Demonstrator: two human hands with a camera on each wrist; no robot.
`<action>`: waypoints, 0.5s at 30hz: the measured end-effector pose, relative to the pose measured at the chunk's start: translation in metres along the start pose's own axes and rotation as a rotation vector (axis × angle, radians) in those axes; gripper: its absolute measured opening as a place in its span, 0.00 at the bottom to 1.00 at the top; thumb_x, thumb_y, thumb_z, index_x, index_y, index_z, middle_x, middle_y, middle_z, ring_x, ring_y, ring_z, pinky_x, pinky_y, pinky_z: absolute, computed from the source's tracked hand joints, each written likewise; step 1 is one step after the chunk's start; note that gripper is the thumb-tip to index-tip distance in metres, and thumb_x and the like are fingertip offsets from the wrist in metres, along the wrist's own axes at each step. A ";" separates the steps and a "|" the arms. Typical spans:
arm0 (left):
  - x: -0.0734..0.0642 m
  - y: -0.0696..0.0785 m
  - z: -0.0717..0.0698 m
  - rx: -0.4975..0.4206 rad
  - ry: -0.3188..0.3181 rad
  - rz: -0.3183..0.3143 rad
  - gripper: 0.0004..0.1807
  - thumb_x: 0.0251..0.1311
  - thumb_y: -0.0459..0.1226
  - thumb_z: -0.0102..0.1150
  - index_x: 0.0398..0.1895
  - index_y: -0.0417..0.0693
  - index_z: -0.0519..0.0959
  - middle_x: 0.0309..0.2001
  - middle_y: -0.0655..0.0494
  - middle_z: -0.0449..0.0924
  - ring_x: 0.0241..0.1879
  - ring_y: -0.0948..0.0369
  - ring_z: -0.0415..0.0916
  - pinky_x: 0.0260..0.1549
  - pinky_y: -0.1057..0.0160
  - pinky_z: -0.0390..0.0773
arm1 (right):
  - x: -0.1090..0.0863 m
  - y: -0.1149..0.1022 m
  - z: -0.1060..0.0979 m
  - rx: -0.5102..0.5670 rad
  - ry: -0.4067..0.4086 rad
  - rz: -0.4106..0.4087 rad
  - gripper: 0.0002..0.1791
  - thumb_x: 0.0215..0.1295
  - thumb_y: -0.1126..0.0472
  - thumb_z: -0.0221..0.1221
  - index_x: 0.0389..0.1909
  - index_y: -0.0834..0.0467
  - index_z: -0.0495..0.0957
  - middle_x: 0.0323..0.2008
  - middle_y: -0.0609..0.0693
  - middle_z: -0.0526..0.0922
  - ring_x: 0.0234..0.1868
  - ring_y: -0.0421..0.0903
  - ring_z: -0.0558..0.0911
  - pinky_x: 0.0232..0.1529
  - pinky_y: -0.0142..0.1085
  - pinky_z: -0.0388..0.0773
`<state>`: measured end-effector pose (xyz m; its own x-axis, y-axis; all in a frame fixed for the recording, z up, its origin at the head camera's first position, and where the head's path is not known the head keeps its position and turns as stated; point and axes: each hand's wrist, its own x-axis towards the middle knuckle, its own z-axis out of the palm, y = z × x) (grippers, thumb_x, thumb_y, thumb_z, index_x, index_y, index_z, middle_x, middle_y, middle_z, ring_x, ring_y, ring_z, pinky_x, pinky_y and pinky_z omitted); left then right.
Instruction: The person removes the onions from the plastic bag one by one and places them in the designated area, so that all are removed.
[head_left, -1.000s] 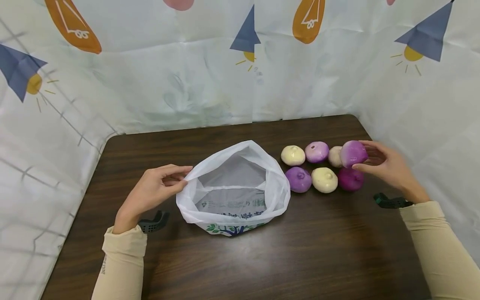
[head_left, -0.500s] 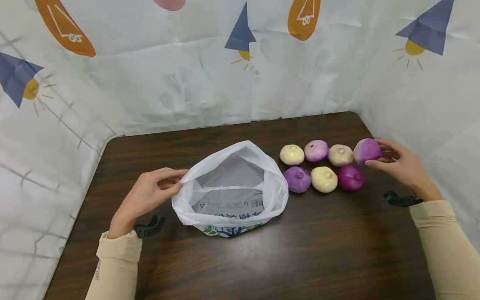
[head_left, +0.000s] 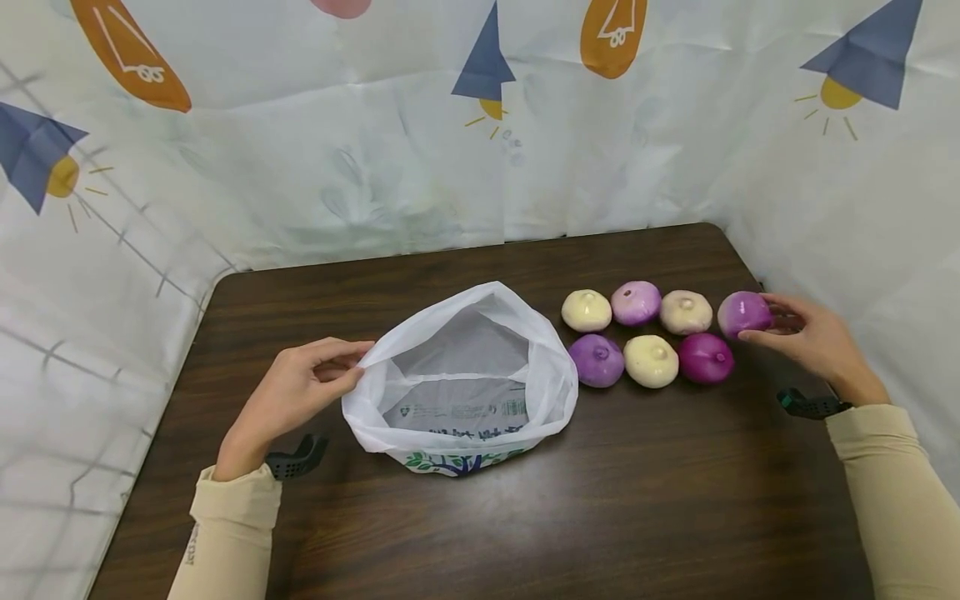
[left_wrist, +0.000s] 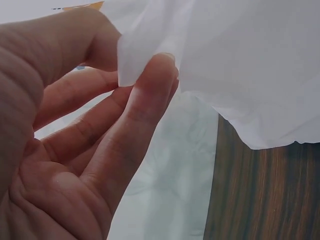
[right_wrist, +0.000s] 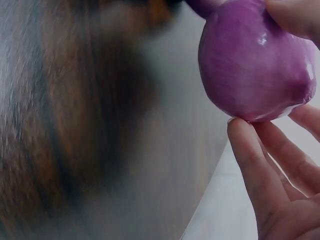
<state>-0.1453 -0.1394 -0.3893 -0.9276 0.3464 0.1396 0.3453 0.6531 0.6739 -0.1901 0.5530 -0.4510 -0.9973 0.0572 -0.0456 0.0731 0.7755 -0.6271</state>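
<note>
My left hand [head_left: 303,392] pinches the left rim of a white plastic bag [head_left: 551,379] that stands with its mouth open on the table. Close up in the left wrist view, the thin plastic [left_wrist: 240,60] lies between thumb and finger. At the far right, my right hand [head_left: 817,342] holds a purple onion [head_left: 744,314] between thumb and fingertips. In the right wrist view the onion [right_wrist: 250,65] has glossy skin, with the thumb on one side and fingers on the other. Whether it touches the table I cannot tell.
Several onions sit in two rows right of the bag: cream [head_left: 587,311], pale purple [head_left: 636,302] and beige [head_left: 686,312] behind; purple [head_left: 597,360], cream [head_left: 651,362] and dark purple [head_left: 706,358] in front. A patterned curtain [head_left: 405,167] surrounds the dark wooden table [head_left: 525,533].
My right hand has carried the purple onion to the right and then lowered it beside the back row, uncovering the beige onion. The left hand stays at the bag's rim.
</note>
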 end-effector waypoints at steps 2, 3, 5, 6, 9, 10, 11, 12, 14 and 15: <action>0.000 0.000 0.000 0.005 -0.002 0.001 0.19 0.65 0.30 0.67 0.59 0.45 0.84 0.53 0.47 0.87 0.43 0.78 0.84 0.41 0.80 0.82 | 0.001 0.002 -0.001 -0.023 -0.029 0.007 0.44 0.63 0.42 0.71 0.75 0.56 0.67 0.62 0.60 0.77 0.39 0.13 0.70 0.35 0.13 0.67; -0.001 0.000 0.000 0.006 -0.002 0.001 0.19 0.65 0.30 0.67 0.59 0.44 0.84 0.53 0.46 0.87 0.43 0.77 0.84 0.41 0.80 0.82 | 0.002 0.002 -0.002 -0.033 -0.044 0.011 0.45 0.63 0.42 0.71 0.75 0.56 0.67 0.63 0.64 0.77 0.39 0.13 0.69 0.35 0.13 0.66; -0.001 0.001 0.001 0.007 -0.002 0.001 0.19 0.65 0.30 0.67 0.59 0.44 0.84 0.53 0.46 0.87 0.43 0.75 0.85 0.42 0.80 0.82 | 0.004 0.003 -0.003 -0.053 -0.072 0.008 0.46 0.63 0.41 0.70 0.76 0.58 0.65 0.64 0.68 0.77 0.42 0.18 0.73 0.36 0.14 0.66; -0.001 0.001 0.001 0.007 -0.002 0.001 0.19 0.65 0.31 0.67 0.59 0.44 0.84 0.53 0.46 0.87 0.44 0.74 0.85 0.42 0.80 0.82 | 0.004 0.004 -0.003 -0.066 -0.087 0.004 0.46 0.64 0.41 0.70 0.76 0.58 0.65 0.65 0.70 0.77 0.45 0.25 0.78 0.36 0.16 0.67; -0.001 0.001 0.001 0.006 -0.004 0.004 0.19 0.65 0.31 0.67 0.59 0.45 0.84 0.53 0.47 0.87 0.43 0.77 0.84 0.42 0.80 0.82 | 0.007 0.004 -0.003 -0.107 -0.130 0.007 0.48 0.64 0.39 0.68 0.77 0.60 0.63 0.65 0.71 0.76 0.56 0.53 0.83 0.43 0.27 0.75; -0.001 0.001 0.001 0.006 -0.004 0.005 0.19 0.65 0.31 0.67 0.59 0.45 0.84 0.53 0.47 0.87 0.43 0.78 0.83 0.42 0.80 0.82 | 0.007 0.004 -0.002 -0.117 -0.142 0.005 0.49 0.65 0.39 0.68 0.78 0.60 0.62 0.65 0.72 0.75 0.58 0.62 0.81 0.45 0.33 0.77; -0.001 0.001 0.001 0.006 -0.005 0.007 0.19 0.66 0.31 0.66 0.59 0.45 0.84 0.53 0.47 0.87 0.43 0.79 0.83 0.42 0.80 0.82 | 0.007 0.004 -0.002 -0.119 -0.155 0.004 0.49 0.65 0.38 0.67 0.78 0.61 0.61 0.66 0.72 0.75 0.61 0.69 0.78 0.48 0.41 0.80; -0.001 0.001 0.001 0.005 -0.005 0.008 0.19 0.66 0.31 0.66 0.59 0.45 0.84 0.53 0.47 0.87 0.43 0.80 0.82 0.42 0.80 0.82 | 0.008 0.004 -0.002 -0.120 -0.166 0.006 0.50 0.65 0.38 0.67 0.78 0.61 0.60 0.66 0.73 0.74 0.62 0.71 0.77 0.50 0.49 0.80; 0.000 0.001 0.002 0.003 -0.004 0.012 0.19 0.66 0.30 0.66 0.59 0.45 0.84 0.53 0.47 0.87 0.43 0.80 0.81 0.42 0.81 0.82 | 0.008 0.004 -0.002 -0.112 -0.183 0.012 0.50 0.66 0.38 0.66 0.79 0.62 0.58 0.68 0.74 0.72 0.64 0.73 0.75 0.55 0.62 0.77; 0.001 0.001 0.002 0.004 -0.004 0.014 0.19 0.65 0.30 0.67 0.59 0.45 0.84 0.52 0.47 0.87 0.42 0.80 0.81 0.42 0.81 0.82 | 0.009 0.004 -0.002 -0.108 -0.189 0.014 0.50 0.67 0.38 0.66 0.80 0.62 0.58 0.68 0.74 0.72 0.64 0.73 0.75 0.57 0.66 0.75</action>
<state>-0.1452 -0.1375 -0.3899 -0.9223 0.3578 0.1463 0.3586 0.6508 0.6692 -0.1984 0.5574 -0.4525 -0.9778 -0.0426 -0.2050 0.0765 0.8388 -0.5390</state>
